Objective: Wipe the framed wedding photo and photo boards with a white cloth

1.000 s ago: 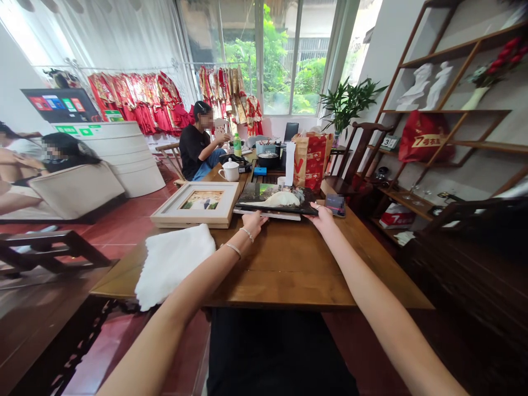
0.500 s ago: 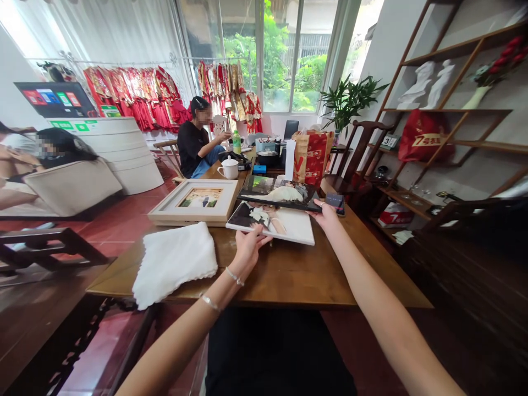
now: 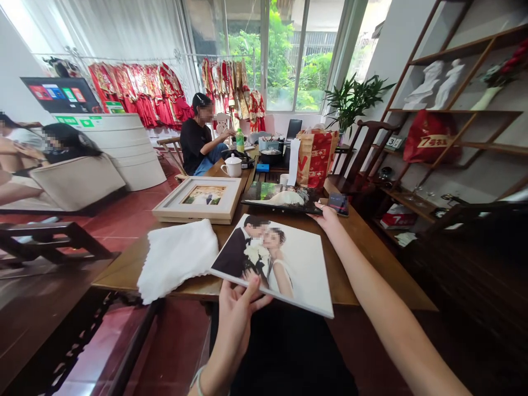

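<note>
My left hand (image 3: 239, 311) grips the near edge of a white photo album (image 3: 305, 264), thumb on top and fingers beneath. Its cover shows a couple with white flowers, and it is tilted over the table's front edge. Farther back, my right hand (image 3: 326, 217) pinches the near right corner of a dark photo album (image 3: 284, 197) with a white dress on its cover. That one lies low over the table, seemingly resting on it. Left of both albums are a pale wooden picture frame (image 3: 165, 209) and a white cloth (image 3: 177, 256).
On the wooden table (image 3: 371, 269) stand a lidded white cup (image 3: 232, 165), a red paper bag (image 3: 315, 159) and a phone-like dark item (image 3: 338, 203). A person in black (image 3: 196, 143) sits at the far left side. A dark chair (image 3: 358, 154) and shelves are at right.
The white album has come out from under the dark one, toward me, in my left hand. My right hand has stayed at the dark album's corner, which now sits slightly lower.
</note>
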### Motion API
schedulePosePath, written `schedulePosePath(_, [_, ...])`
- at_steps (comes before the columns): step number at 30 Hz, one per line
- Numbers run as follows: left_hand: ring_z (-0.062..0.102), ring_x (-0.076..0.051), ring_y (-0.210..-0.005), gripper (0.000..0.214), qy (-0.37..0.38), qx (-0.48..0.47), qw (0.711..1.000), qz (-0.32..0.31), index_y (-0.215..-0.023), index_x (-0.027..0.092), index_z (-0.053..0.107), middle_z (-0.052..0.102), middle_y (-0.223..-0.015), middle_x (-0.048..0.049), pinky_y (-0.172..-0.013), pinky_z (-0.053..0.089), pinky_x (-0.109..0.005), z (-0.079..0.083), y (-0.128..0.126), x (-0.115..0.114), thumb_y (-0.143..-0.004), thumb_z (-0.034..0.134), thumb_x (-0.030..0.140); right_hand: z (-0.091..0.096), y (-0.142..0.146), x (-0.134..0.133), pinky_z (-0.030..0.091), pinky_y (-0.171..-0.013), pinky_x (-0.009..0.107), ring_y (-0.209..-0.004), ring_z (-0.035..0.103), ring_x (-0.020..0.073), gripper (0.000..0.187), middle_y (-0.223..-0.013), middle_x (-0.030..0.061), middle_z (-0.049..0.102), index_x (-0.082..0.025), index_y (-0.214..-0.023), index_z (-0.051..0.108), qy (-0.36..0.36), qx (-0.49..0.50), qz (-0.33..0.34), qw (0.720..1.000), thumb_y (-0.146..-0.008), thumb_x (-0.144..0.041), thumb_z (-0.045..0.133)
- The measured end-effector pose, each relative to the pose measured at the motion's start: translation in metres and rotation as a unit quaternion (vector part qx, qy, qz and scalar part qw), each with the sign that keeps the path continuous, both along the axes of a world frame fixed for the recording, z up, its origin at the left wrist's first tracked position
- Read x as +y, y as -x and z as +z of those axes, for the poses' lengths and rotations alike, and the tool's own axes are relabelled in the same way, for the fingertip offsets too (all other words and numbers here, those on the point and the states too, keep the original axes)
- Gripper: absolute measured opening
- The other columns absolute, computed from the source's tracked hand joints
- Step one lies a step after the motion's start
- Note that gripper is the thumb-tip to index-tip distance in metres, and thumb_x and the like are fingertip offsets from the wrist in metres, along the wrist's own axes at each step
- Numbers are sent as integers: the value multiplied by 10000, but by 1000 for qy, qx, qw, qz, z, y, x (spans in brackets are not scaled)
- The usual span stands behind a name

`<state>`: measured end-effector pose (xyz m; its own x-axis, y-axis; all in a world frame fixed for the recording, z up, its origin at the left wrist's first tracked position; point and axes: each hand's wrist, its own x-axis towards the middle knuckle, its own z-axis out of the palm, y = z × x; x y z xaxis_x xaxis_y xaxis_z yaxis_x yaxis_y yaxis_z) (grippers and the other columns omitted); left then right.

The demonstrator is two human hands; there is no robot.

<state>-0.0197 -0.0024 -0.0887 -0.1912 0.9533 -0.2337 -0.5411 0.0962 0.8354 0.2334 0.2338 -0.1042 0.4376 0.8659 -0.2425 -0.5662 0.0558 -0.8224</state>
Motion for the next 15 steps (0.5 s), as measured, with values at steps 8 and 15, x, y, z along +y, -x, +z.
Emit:
schedulePosePath(8, [685,-194,-632,643,31,-18,999,27,-1057,164,487,693,-817,-41,-582,608,-358,-7,-6,-13,-537,856,254,-4,13,3,618,-577,387,-553,614,122,229,-499,-35,611,-151,-607,506,10,-22,16,1000,-739,-41,658])
schedulePosePath(15, [695,-206,-694,637,28,-32,998,44,-1081,188,482,688,-872,-46,-597,604,-354,-20,-19,-7,-570,848,288,-13,17,10,616,-593,401,-592,632,143,224,-522,-23,621,-149,-601,517,12,-34,17,999,-733,-44,665])
